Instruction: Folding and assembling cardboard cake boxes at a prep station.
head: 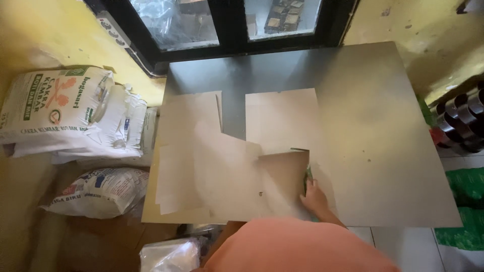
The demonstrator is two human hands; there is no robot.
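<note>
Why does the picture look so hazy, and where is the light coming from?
In the head view, daylight from the window at the top puts a soft sheen on the grey metal table; the pale cardboard sheets look washed out and slightly blurred, as does the right hand on their edge; the floor at lower left lies in shadow.

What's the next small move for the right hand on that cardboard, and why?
Probably lift or fold the flap further. The right hand grips the near edge of a cardboard flap, with something green at the fingertips that I cannot identify. The flattened cardboard sheet lies on the grey table. The left hand is out of view.
</note>
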